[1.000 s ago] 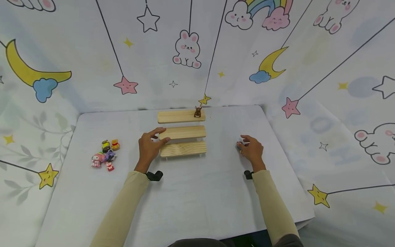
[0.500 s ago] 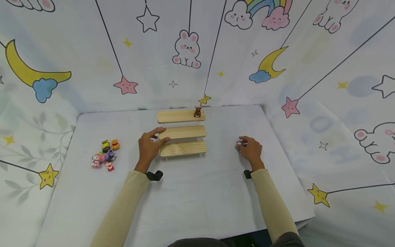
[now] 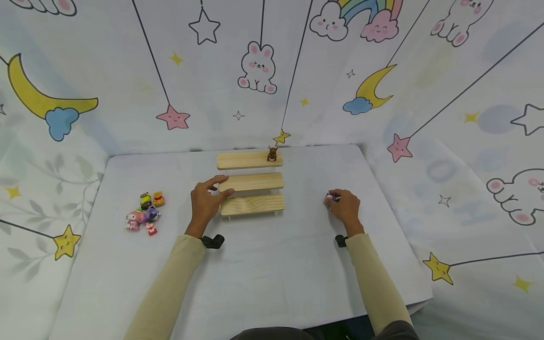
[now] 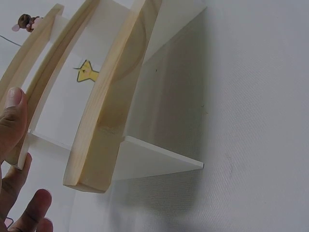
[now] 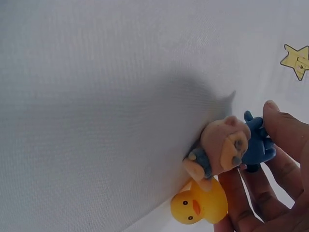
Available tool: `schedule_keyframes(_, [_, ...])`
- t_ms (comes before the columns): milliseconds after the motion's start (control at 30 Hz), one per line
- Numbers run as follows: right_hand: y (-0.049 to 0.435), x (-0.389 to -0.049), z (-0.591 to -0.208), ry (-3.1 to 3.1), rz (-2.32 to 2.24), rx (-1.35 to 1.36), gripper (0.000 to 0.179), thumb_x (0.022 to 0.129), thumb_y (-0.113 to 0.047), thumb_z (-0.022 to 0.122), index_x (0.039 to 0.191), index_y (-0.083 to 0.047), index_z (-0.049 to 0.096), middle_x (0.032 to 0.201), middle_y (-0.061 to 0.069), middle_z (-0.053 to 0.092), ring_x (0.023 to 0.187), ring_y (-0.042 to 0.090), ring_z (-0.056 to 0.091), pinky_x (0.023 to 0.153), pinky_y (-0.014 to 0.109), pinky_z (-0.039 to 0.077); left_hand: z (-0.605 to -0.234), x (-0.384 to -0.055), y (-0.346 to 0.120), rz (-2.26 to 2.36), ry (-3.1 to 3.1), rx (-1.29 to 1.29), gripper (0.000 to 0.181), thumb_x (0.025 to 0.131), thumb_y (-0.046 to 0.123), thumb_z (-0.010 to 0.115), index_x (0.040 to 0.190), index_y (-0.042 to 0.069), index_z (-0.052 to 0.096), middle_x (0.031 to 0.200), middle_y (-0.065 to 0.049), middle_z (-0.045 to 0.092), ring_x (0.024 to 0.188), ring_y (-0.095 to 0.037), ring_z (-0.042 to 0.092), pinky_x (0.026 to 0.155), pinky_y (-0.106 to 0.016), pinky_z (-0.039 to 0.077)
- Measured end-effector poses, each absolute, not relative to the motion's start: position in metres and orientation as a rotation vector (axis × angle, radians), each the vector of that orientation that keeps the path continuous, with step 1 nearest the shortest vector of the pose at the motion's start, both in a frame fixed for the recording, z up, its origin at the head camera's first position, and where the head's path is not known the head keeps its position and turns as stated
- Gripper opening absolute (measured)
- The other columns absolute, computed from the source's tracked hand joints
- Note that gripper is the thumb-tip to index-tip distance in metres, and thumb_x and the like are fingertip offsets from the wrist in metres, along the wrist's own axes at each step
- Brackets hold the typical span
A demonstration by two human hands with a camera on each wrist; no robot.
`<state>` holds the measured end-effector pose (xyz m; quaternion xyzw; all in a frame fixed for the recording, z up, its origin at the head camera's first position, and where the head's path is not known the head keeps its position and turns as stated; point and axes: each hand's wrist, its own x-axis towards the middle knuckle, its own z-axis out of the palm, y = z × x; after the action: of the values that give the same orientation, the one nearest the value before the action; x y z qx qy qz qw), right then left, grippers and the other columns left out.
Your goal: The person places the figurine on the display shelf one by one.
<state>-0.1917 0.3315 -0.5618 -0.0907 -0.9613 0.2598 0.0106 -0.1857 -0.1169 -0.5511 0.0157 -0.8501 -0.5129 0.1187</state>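
Note:
A three-step wooden display shelf (image 3: 252,206) with white side supports (image 4: 154,162) stands at the middle of the table. My left hand (image 3: 206,200) pinches the left end of its middle board between thumb and fingers. A small brown figurine (image 3: 272,154) with round ears sits on the top board's right end. Over to the right, my right hand (image 3: 346,208) holds a blue figurine (image 5: 256,150) between thumb and fingers, low over the table. In the right wrist view, a pink figurine (image 5: 217,145) and a yellow rubber duck (image 5: 207,203) crowd against it and the fingers.
On the left of the white-covered table (image 3: 272,274) lies a cluster of small figurines, among them a pink one (image 3: 133,221), a purple one (image 3: 151,215) and a yellow bear (image 3: 158,199). A printed cloth backdrop (image 3: 221,85) rises behind the table's far edge.
My right hand's fingers have closed in around the blue figurine, and the hand has shifted slightly. The left hand and the shelf have stayed put.

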Motion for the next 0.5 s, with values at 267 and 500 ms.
schedule_keyframes(267, [0.3279, -0.1919, -0.5589, -2.908, 0.905, -0.267, 0.036, 0.103, -0.026, 0.073, 0.132, -0.004, 0.073, 0.127, 0.021, 0.073, 0.112, 0.039, 0.071, 0.108, 0.058, 0.045, -0.5507, -0.1856, -0.1163, -1.518, -2.493, 0.069, 0.049, 0.082, 0.04, 0.092, 0.128, 0.03, 0.08, 0.137, 0.001, 0.075, 0.106, -0.03, 0.064, 0.091, -0.039, 0.044])
schedule_keyframes(500, [0.322, -0.1894, -0.5518, -2.832, 1.026, -0.284, 0.036, 0.102, -0.025, 0.075, 0.13, -0.003, 0.072, 0.125, 0.022, 0.069, 0.114, 0.038, 0.069, 0.092, 0.051, 0.058, -0.5506, -0.1857, -0.1162, -1.509, -2.496, 0.07, 0.05, 0.082, 0.04, 0.092, 0.129, 0.03, 0.079, 0.137, 0.002, 0.075, 0.106, -0.03, 0.065, 0.09, -0.04, 0.044])
